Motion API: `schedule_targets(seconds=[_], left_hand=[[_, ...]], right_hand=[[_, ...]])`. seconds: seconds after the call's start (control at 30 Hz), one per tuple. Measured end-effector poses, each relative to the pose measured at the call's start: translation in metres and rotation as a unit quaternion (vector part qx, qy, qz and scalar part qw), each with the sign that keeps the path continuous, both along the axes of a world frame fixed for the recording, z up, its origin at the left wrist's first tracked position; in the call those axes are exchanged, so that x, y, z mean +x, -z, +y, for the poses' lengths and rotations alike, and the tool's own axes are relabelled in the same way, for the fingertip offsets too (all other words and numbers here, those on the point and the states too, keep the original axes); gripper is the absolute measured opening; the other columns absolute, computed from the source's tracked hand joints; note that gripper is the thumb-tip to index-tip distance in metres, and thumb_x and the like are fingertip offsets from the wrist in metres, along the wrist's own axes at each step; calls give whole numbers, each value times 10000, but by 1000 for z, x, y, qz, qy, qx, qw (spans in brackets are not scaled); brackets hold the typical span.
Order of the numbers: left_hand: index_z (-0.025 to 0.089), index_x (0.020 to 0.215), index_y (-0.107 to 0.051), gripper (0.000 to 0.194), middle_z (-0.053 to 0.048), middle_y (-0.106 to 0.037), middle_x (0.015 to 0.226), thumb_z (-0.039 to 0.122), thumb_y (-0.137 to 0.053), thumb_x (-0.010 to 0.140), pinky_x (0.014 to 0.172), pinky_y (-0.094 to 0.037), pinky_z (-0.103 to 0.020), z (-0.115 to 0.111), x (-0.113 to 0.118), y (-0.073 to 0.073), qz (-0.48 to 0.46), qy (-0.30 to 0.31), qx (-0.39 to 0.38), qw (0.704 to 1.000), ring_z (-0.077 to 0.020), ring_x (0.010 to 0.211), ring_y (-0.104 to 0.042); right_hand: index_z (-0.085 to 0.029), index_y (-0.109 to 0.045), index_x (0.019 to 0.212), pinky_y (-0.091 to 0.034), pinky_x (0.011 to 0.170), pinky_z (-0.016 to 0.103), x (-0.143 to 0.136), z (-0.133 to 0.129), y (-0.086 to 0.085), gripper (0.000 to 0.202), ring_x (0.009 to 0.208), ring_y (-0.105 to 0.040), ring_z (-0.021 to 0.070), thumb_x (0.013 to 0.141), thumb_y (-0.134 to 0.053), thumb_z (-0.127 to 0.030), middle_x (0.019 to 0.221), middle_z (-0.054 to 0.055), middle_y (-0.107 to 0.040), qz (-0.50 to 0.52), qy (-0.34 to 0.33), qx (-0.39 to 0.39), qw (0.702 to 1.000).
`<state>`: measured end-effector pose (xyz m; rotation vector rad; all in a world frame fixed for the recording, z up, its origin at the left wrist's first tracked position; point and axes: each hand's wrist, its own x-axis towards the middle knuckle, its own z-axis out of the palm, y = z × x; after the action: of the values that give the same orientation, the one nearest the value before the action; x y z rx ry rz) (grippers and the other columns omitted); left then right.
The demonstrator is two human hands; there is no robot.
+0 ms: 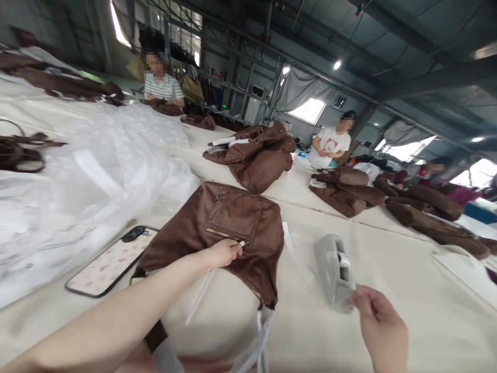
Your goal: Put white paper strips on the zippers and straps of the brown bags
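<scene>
A brown leather-look bag (240, 212) lies on the table in front of me, its brass zip (225, 233) facing up. At the zip's right end, my left hand (224, 254) is closed in a pinch on a narrow white strip (201, 298); a white tip shows beyond the fingers and the strip hangs below the hand. Over to the right stands a grey tape dispenser (334, 272). My right hand (382, 324) pinches at its near end, where the tape comes off; the clear tape is barely visible between the fingertips. Wrapped straps (258, 339) trail from the bag toward me.
A phone in a patterned case (112, 261) lies left of the bag, beside heaped clear plastic (128, 150). More brown bags (260, 158) are piled behind, with others (347, 189) to the right. Several people work farther back. A white paper strip (295, 254) lies near the dispenser.
</scene>
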<state>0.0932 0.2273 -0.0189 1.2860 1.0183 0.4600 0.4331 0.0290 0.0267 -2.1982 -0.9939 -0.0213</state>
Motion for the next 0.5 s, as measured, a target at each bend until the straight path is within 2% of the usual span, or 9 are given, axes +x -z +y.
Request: schedule_targets(seconds=[0.07,0.1,0.2,0.27,0.33,0.4,0.5], left_hand=[[167,718,-475,433,107,-297,454,590,-486,810,382,-101,-200,-1,0,0,4,-11,3,1000,-29,335,-186],[167,718,-475,418,103,-305,458,572,-483,821,382,-107,-200,-2,-1,0,8,-15,6,1000,-31,340,-193],[169,700,-472,378,96,-311,457,523,-497,831,383,-124,-201,-4,-1,-1,24,-24,17,999,-38,350,-217],[169,683,-473,339,87,-321,458,468,-494,841,388,-145,-202,-5,-1,-2,32,-28,27,999,-45,360,-243],[169,671,-472,290,75,-342,470,397,-472,852,396,-166,-205,-5,-1,-2,38,-31,34,998,-53,376,-272],[169,670,-473,244,68,-361,489,337,-459,846,407,-178,-208,-5,-2,-3,39,-30,37,998,-56,391,-288],[168,669,-482,209,68,-365,502,307,-463,824,413,-177,-210,-4,-2,-3,32,-23,28,999,-54,394,-277]], right_hand=[[-214,-652,900,-483,694,326,-40,38,-13,372,771,-658,253,780,-544,-550,815,76,-712,74,-133,40,988],[-201,-647,887,-490,702,320,-63,59,-17,381,754,-655,239,776,-561,-556,794,80,-706,117,-198,49,972],[-186,-624,795,-477,585,267,-132,119,-20,368,603,-604,165,763,-606,-553,694,49,-668,258,-349,33,901],[-177,-591,713,-399,466,211,-168,149,-10,369,499,-534,110,722,-655,-541,607,11,-621,354,-389,0,850],[-168,-556,651,-312,394,185,-190,167,6,393,423,-459,73,680,-683,-539,540,-18,-570,418,-399,-30,815],[-164,-542,635,-260,360,181,-199,177,24,406,379,-410,57,653,-690,-542,506,-35,-538,443,-399,-49,801],[-161,-553,661,-242,340,179,-197,181,44,380,360,-402,56,651,-689,-516,498,-42,-537,453,-394,-69,797]])
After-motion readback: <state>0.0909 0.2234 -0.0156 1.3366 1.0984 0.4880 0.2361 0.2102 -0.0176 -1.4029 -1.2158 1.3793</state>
